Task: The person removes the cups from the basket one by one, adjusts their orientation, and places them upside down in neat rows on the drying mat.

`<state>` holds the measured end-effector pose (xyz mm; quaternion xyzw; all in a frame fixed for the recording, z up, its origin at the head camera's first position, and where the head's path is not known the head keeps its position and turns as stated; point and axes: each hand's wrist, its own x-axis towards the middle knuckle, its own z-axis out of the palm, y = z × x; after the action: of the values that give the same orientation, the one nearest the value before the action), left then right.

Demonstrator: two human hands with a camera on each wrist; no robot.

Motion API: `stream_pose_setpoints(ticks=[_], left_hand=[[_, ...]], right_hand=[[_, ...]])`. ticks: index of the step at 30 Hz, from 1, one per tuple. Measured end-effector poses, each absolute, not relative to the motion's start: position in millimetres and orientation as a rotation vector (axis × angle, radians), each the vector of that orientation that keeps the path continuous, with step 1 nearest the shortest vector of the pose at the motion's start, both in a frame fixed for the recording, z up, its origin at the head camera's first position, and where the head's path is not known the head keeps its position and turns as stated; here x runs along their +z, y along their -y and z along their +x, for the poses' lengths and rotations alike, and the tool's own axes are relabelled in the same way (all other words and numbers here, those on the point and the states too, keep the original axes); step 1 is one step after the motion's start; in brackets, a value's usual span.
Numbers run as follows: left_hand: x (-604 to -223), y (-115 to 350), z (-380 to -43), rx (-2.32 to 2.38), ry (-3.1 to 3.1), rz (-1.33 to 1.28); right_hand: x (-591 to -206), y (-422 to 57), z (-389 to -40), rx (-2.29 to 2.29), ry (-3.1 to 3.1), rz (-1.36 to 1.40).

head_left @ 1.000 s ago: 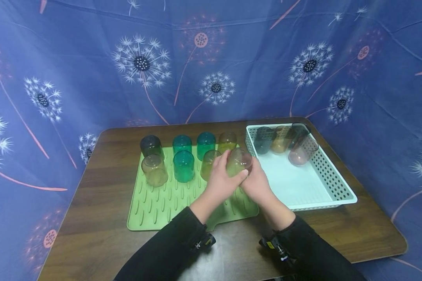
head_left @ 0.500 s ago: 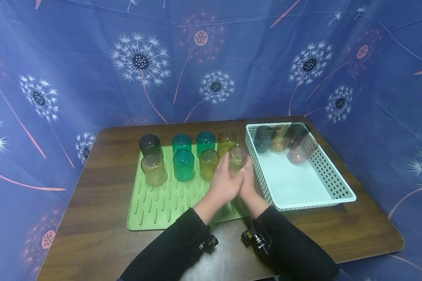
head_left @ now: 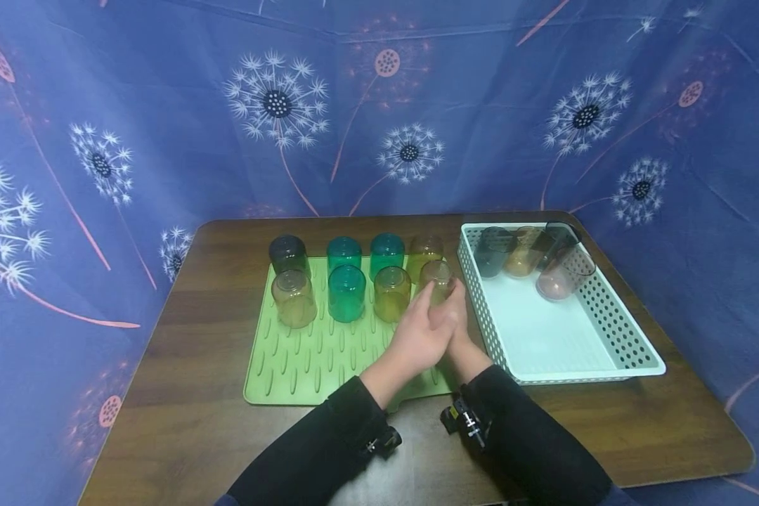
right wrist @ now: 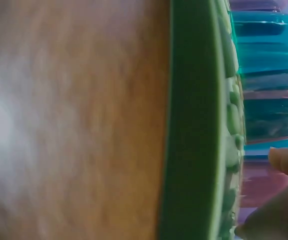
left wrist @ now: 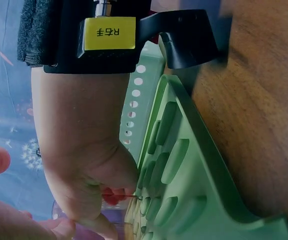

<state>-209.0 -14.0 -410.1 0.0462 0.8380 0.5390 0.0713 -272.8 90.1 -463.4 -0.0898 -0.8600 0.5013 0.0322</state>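
Note:
A pale clear drinking glass [head_left: 438,273] is upside down at the right end of the front row on the green drying mat [head_left: 303,383]. My left hand [head_left: 420,334] and right hand [head_left: 460,320] hold it from both sides near its lower part; their fingers are partly hidden behind it and behind each other. Beside it, upside down, are a yellow glass [head_left: 392,294], a teal glass [head_left: 346,294] and a pale amber glass [head_left: 294,299]. In the left wrist view the right hand [left wrist: 91,160] reaches low over the mat's ridges.
Behind stand a dark grey glass [head_left: 287,253], two teal glasses [head_left: 344,251] and an olive glass [head_left: 426,249]. A pale mint basket [head_left: 563,379] at the right holds several glasses, one of them pinkish [head_left: 558,281] and leaning. All rest on a wooden table [head_left: 190,337].
The pale glass, tilted in both hands over the mat a second ago, has turned base up and moved in beside the yellow glass. The right hand has come closer to the left. The head view has shifted slightly.

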Motion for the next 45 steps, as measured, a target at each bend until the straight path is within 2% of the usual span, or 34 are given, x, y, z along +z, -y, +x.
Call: stream_pose_setpoints(ticks=[6, 9, 14, 17, 22, 29, 33, 41, 45], left_hand=[[-412.9, 15.1, -206.4, 1.665, -2.518, 0.138], [-413.2, 18.5, -204.0, 1.732, -2.496, 0.123], [-409.3, 25.2, -202.6, 1.869, -2.443, 0.141], [-407.8, 27.3, -203.0, 1.908, -2.433, 0.151], [-408.4, 27.7, -200.9, 1.911, -2.436, 0.164], [-416.0, 23.5, -198.1, 1.924, -2.432, 0.170], [-418.3, 15.9, -197.5, 1.935, -2.392, 0.157], [-422.3, 24.4, -191.4, 1.898, -2.400, 0.096], [-425.0, 25.9, -189.9, 1.900, -2.421, 0.102]], right_hand=[[-451.1, -93.1, -263.0, 1.440, 2.690, -0.238], [-433.2, -99.5, -245.3, 1.506, 2.720, -0.203], [-374.5, -123.4, -199.9, 1.683, 2.930, -0.009], [-342.2, -144.2, -190.1, 1.633, 2.964, 0.139], [-321.8, -194.4, -214.0, 1.273, 2.997, 0.066], [-324.1, -270.7, -269.6, 0.624, 3.228, -0.057], [-329.3, -303.8, -286.3, 0.425, 3.270, -0.039], [-356.7, -305.1, -312.9, 0.172, 3.302, 0.012], [-362.2, -304.5, -315.6, 0.174, 3.341, -0.080]])
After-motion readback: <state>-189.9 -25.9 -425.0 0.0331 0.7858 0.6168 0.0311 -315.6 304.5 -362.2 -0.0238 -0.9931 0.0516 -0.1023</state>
